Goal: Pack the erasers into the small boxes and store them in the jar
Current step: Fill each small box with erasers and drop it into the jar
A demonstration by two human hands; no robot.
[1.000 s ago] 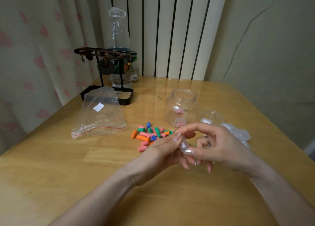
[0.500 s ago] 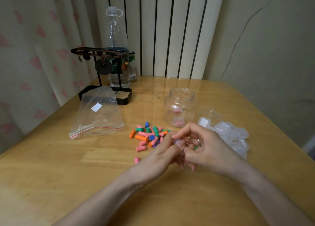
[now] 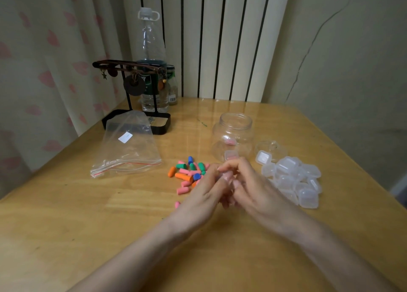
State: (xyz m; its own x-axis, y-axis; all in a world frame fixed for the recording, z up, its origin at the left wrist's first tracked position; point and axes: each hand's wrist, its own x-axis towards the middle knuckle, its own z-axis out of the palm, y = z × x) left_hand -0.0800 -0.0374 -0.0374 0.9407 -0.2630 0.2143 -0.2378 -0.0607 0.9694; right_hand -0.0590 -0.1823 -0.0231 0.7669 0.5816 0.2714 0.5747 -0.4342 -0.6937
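A pile of small colourful erasers (image 3: 187, 174) lies mid-table, with one pink eraser (image 3: 177, 204) apart, near my left wrist. Behind stands the clear jar (image 3: 233, 135), open, with two small boxes holding pink erasers inside. Several empty clear small boxes (image 3: 293, 179) are heaped to the right. My left hand (image 3: 201, 196) and my right hand (image 3: 248, 187) meet just right of the pile, fingers curled together and pinching a small clear box that is almost hidden between the fingertips. Its contents cannot be seen.
The jar's clear lid (image 3: 271, 147) lies right of the jar. An empty zip bag (image 3: 127, 146) lies at the left. A black stand with hanging trinkets (image 3: 134, 98) and a plastic bottle (image 3: 152, 58) stand at the back left. Wall and curtain border the table.
Both hands have sunk lower and closed tighter around the small box, which showed clearly a second ago. A pink eraser now lies alone near my left wrist.
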